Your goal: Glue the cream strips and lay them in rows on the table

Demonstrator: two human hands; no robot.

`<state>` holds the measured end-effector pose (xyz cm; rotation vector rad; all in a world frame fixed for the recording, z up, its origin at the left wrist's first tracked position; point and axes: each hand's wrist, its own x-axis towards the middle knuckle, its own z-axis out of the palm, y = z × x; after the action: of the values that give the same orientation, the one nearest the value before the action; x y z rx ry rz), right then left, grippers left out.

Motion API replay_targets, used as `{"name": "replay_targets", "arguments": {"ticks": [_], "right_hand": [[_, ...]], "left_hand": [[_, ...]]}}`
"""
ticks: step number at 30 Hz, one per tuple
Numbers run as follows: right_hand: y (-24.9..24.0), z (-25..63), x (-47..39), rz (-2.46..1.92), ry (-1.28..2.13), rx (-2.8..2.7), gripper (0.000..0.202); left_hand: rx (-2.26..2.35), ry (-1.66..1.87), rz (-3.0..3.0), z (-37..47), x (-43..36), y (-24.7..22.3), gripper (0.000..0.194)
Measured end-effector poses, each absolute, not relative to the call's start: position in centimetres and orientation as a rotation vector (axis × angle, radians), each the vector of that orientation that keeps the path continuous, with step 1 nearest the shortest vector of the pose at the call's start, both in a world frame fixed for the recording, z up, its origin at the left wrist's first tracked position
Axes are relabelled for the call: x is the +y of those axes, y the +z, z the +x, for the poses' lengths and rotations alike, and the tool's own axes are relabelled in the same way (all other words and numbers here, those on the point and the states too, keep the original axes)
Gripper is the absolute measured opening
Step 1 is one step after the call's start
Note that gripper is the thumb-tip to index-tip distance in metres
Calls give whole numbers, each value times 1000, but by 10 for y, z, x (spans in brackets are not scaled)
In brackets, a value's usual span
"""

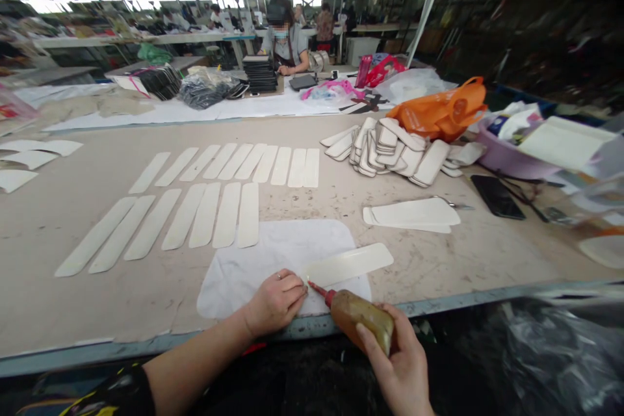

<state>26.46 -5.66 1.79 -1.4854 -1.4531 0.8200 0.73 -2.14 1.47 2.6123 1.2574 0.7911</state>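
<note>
Cream strip points to two o'clock, seemingly steadied by my left hand, fingers bunched, while my right hand, fingers wrapped, aims a squeeze bottle.

The left forearm, bare below a dark sleeve with yellow marks, angles inward from the lower left. The left hand is turned back upward, fingers bent together. The right hand grips, thumb opposite its curled fingers.
</note>
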Motion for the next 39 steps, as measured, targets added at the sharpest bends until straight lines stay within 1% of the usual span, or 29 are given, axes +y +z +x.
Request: {"name": "replay_targets", "arguments": {"ticks": [4,9,14,18,20,23,26,28,32,39], "right_hand": [[20,275,-60,-1533,785,-1450,42],[17,301,-51,-1639,679,-1324,48],[14,337,-34,-1732,420,-1218,55],[15,351,-22,-1801,208,-1185,55],[17,346,-22,-1768,234,-1168,54],[21,323,-31,-1617,470,-1154,49],[22,295,-43,-1461,706,-1291,42],[21,282,-48,-1412,765,-1421,41],[12,286,-42,-1480,674,-1475,41],[11,329,-22,-1706,415,-1197,49]], "left_hand": [[1255,811,2611,8,-21,14,18],[1273,824,2584,6,-21,11,16],[1273,807,2543,5,-21,9,16],[1270,791,2552,6,-20,9,15],[1270,794,2560,6,-20,9,16],[1279,798,2565,6,-20,9,16],[1283,795,2571,6,-20,9,15],[1282,793,2574,7,-19,9,14],[1285,785,2557,7,-19,8,14],[1266,816,2524,5,-21,6,14]]}}
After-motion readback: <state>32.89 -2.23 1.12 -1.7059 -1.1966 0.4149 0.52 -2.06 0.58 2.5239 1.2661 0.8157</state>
